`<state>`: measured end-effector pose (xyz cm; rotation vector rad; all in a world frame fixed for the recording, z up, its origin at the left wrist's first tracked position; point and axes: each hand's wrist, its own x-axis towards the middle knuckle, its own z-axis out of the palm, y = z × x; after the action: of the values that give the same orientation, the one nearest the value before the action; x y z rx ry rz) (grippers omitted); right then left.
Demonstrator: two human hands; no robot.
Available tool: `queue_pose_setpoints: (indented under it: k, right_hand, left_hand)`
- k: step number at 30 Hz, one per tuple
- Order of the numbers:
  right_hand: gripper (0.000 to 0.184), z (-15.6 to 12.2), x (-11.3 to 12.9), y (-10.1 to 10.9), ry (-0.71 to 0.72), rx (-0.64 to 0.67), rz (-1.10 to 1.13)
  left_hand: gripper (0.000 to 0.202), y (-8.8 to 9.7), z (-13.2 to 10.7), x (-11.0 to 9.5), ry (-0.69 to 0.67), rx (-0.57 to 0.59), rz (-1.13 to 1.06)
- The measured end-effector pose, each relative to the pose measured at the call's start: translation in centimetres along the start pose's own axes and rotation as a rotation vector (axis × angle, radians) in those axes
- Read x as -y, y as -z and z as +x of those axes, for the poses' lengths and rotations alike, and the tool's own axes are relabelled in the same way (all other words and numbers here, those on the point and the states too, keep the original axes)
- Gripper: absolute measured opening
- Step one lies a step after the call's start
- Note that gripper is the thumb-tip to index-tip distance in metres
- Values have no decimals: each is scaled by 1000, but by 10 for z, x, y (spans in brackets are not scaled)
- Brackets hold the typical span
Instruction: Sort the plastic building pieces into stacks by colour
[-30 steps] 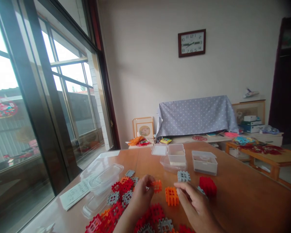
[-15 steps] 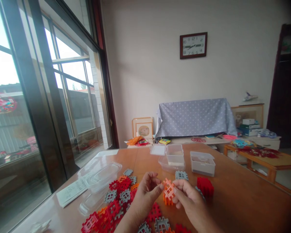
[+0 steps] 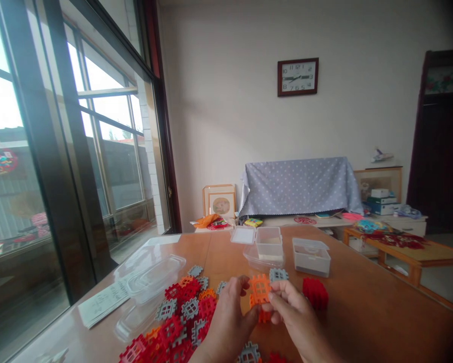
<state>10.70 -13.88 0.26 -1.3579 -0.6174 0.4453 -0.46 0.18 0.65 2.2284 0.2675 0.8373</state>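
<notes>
The right hand (image 3: 292, 317) is clamping its fingers on an orange waffle block (image 3: 260, 287). The left hand (image 3: 228, 322) is curling in beside it, though I can't tell if it's gripping.

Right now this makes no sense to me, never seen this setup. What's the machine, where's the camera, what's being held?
There's no machine here, just a person working with two bare hands. The single picture comes from a camera worn on their head, looking forward and down, so the left hand and right hand appear at the bottom. Together they hold orange grid-shaped plastic blocks, which look slotted together. On the wooden table lie a heap of red, grey and orange blocks, a clear plastic container, a lidded plastic box, a red block stack and papers.
</notes>
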Motion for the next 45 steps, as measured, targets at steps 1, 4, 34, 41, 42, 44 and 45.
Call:
queue_pose_setpoints:
  k: [1,4,34,41,42,44,45]
  right_hand:
    - [35,0,-1,0,3,-2,-9]
    - [38,1,-4,3,2,-18,-46]
    - [53,-5,27,9,209,-212,-96]
    - [48,-3,22,8,235,-225,-96]
    - [47,-3,21,9,238,-221,-103]
    - [44,-3,19,11,233,-187,-132]
    - [42,-4,19,12,225,-150,-160]
  left_hand:
    - [46,1,0,0,-11,1,26]
    - [42,3,2,2,-6,3,111]
    - [40,-12,10,24,203,165,450]
    - [44,-13,9,26,188,158,466]
    - [46,-12,9,26,192,156,468]
    - [48,-9,9,24,199,145,470]
    - [49,-6,9,23,199,136,467]
